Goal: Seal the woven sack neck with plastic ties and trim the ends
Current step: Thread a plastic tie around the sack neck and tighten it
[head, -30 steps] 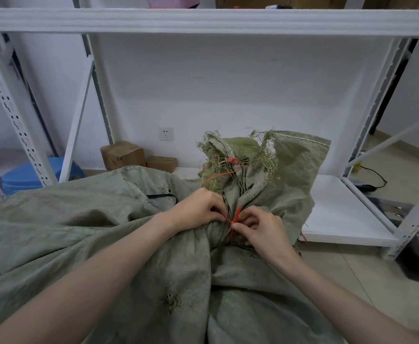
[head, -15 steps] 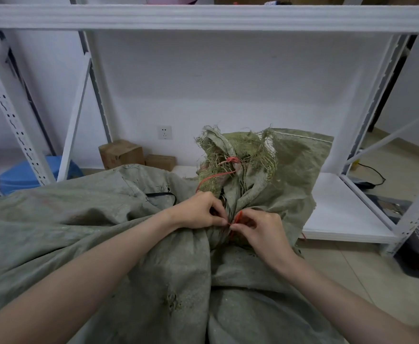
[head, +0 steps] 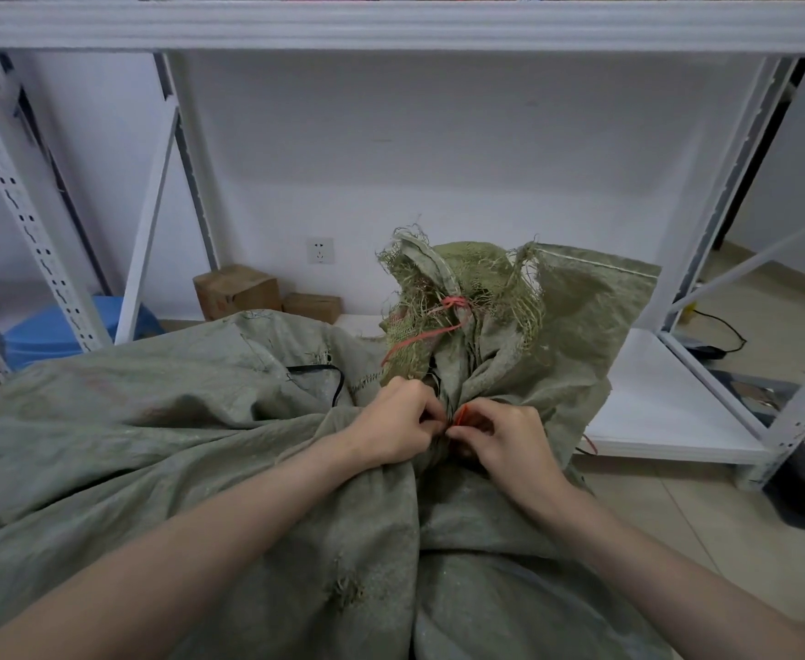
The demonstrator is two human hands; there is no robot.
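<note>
The green woven sack [head: 162, 445] lies slumped across the foreground, its gathered neck [head: 443, 373] rising at centre. A red plastic tie [head: 460, 414] shows between the two hands at the neck's base: the left hand [head: 398, 426] has its grip closed on the bunched fabric and apparently the tie, the right hand [head: 510, 438] has its grip pinching the red tie's end. Higher up, a second red tie [head: 453, 303] cinches the frayed top, its tail [head: 415, 338] trailing down-left. A black cord [head: 329, 373] lies on the sack near the left hand. Behind stands a white metal shelving rack [head: 629, 407], two cardboard boxes [head: 236, 290], a wall socket [head: 320, 250], a blue bin [head: 45, 328], and beige floor tiles [head: 724, 540].
</note>
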